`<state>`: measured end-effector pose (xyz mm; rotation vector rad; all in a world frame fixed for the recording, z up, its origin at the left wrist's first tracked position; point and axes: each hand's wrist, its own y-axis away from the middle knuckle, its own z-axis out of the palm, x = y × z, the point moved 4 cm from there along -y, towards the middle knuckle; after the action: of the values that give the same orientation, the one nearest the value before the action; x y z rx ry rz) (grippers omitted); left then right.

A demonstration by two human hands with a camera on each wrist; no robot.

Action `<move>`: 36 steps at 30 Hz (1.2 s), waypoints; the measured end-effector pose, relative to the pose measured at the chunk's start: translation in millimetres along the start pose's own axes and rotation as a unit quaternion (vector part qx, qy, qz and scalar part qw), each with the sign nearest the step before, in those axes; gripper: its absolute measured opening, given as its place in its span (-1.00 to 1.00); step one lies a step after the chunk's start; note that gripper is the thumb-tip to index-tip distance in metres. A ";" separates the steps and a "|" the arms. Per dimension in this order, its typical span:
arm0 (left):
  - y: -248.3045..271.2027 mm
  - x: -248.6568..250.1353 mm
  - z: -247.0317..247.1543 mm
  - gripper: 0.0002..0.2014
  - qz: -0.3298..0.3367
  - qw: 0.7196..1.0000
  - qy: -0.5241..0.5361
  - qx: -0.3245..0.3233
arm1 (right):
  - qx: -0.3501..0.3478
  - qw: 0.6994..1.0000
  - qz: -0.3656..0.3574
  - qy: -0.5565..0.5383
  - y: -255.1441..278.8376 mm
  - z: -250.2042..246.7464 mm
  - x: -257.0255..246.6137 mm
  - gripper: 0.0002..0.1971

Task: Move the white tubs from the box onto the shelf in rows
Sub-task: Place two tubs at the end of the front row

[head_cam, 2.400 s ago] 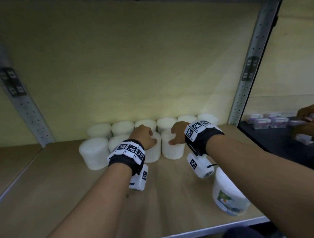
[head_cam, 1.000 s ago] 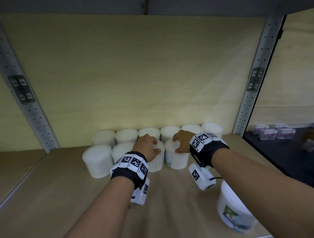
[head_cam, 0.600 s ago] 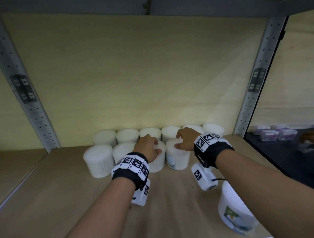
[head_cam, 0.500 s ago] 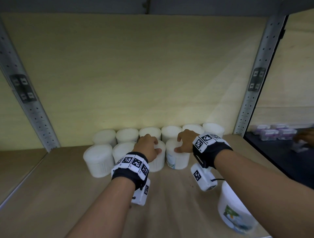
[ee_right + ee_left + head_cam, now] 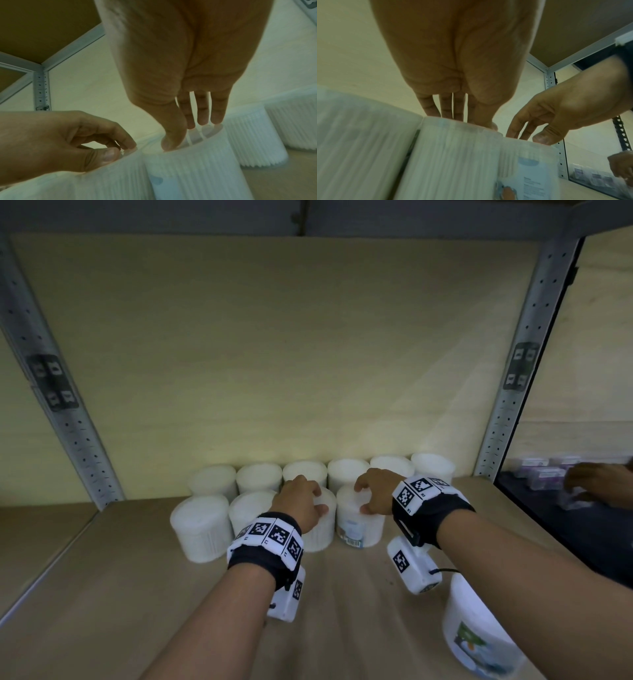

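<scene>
White ribbed tubs stand on the wooden shelf (image 5: pixel 102 594) in two rows against the back panel. The back row (image 5: pixel 346 474) has several tubs. My left hand (image 5: pixel 313 501) (image 5: pixel 462 119) (image 5: pixel 123 150) grips the top of the third front-row tub (image 5: pixel 322 537) (image 5: pixel 453 155). Beside it, my right hand (image 5: pixel 363 498) (image 5: pixel 188 135) (image 5: pixel 527 136) holds the top rim of the fourth front-row tub (image 5: pixel 359 525) (image 5: pixel 197 169), thumb in front and fingers behind; its label faces me. Both tubs stand upright and touch each other. Another labelled tub (image 5: pixel 479 638) stands alone at the front right.
Perforated metal uprights (image 5: pixel 507 405) (image 5: pixel 58 405) frame the bay, with a shelf close overhead. In the bay to the right, another person's hand (image 5: pixel 596 484) works near small purple boxes (image 5: pixel 541 470). Bare board lies at the front left.
The tub under my right hand has turned a little, so its label now shows at the front. Both hands stay on their tubs.
</scene>
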<state>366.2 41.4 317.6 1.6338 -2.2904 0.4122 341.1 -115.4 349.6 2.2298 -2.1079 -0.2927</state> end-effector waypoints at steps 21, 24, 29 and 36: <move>-0.5 -0.3 2.1 -0.61 0.002 1.000 -0.017 0.000 | 0.008 1.000 0.019 0.008 1.7 0.9 -3.8 -0.46; -1.0 -0.2 1.3 -0.60 0.001 1.000 -0.016 -0.003 | -0.008 1.000 0.006 -0.009 0.7 0.8 -1.8 -0.46; -0.2 1.1 1.0 -0.60 0.001 1.000 -0.020 -0.005 | 0.011 0.999 -0.006 -0.033 -0.1 -4.4 0.9 -0.50; 2.2 1.8 0.6 -0.59 -0.001 1.000 -0.022 -0.009 | 0.028 0.999 0.034 -0.017 3.6 -0.5 2.3 -0.52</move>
<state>363.5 40.2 317.7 1.6521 -2.3168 0.3584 337.8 -117.9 350.5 2.1915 -2.2311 -0.2739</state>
